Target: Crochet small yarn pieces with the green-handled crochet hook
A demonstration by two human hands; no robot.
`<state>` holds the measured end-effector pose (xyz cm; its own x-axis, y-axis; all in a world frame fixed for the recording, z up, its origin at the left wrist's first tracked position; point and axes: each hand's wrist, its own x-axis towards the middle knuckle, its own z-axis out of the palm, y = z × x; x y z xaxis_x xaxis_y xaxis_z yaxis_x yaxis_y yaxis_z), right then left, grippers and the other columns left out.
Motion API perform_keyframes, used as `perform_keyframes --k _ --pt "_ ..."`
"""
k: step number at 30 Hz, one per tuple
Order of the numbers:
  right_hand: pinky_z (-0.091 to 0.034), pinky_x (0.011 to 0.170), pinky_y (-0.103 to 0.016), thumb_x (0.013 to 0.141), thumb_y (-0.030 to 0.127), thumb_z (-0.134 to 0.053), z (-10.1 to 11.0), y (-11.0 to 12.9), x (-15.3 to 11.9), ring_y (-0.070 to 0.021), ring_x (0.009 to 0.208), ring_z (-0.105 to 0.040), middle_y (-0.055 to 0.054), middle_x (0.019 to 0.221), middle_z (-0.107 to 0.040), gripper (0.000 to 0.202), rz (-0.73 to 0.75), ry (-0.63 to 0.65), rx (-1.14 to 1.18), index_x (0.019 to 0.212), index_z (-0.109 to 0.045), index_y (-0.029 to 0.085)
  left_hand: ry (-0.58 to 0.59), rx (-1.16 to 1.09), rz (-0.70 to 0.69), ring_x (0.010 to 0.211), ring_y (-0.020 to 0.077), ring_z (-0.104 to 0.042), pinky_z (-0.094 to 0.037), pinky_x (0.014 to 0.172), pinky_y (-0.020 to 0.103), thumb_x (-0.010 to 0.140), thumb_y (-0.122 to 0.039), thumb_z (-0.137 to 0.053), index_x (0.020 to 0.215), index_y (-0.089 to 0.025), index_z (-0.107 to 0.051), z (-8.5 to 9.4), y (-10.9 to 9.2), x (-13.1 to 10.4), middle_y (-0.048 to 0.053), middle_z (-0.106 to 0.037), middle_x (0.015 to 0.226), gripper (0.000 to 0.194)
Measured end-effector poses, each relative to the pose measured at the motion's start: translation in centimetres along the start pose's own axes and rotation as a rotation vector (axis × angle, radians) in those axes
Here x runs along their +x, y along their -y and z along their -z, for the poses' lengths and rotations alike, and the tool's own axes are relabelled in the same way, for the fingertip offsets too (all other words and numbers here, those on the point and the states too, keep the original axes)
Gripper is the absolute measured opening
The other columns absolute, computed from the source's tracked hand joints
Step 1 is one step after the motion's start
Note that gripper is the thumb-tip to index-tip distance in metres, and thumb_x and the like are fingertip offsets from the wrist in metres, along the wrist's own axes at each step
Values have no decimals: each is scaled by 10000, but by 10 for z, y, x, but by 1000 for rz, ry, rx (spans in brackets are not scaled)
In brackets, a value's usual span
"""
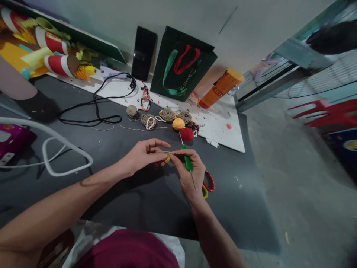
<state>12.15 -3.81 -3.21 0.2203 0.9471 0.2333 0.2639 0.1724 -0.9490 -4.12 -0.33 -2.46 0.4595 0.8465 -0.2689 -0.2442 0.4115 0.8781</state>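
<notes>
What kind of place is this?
It looks like a craft corner, maybe at home or in a small workshop: there's a red yarn ball, a yellow yarn ball and a green-handled tool in the right hand.

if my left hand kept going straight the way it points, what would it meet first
Probably the right hand, its fingers just ahead of the left hand, though depth is hard to judge here.

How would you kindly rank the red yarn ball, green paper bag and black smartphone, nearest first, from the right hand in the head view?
1. Red yarn ball: just beyond the right hand.
2. Green paper bag: behind the yarn.
3. Black smartphone: left of the bag.
</notes>
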Motion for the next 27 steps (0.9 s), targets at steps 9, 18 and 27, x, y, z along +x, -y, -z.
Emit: perform_keyframes --k 9,18,27 --pt "-528 594 -245 684 285 -818 -6 -6 1 -111 598 -619 32 703 -673 199 -207 54 219 767 -655 207 -62 273 -88 514 87 -502 -402 482 210 757 -386 -751 959 -151 -706 0 -2 0 -20 -615 622 313" --pt "-540 650 -260 746 242 -759 -4 -2 5 -121 651 -625 9 766 -694 126 -165 149 203 807 -654 207 -126 244 -34 555 95 -508 -417 504 211 728 -480 -762 860 -161 -694 1 -3 3 -15 -606 647 352" --pt "-534 667 -256 772 210 -762 0 -2 6 -118 676 -644 25 745 -699 104 -106 66 139 792 -660 217 -70 317 114 546 93 -515 -438 512 226 720 -461 -773 844 -148 -672 2 -7 4 -11 -600 658 351"
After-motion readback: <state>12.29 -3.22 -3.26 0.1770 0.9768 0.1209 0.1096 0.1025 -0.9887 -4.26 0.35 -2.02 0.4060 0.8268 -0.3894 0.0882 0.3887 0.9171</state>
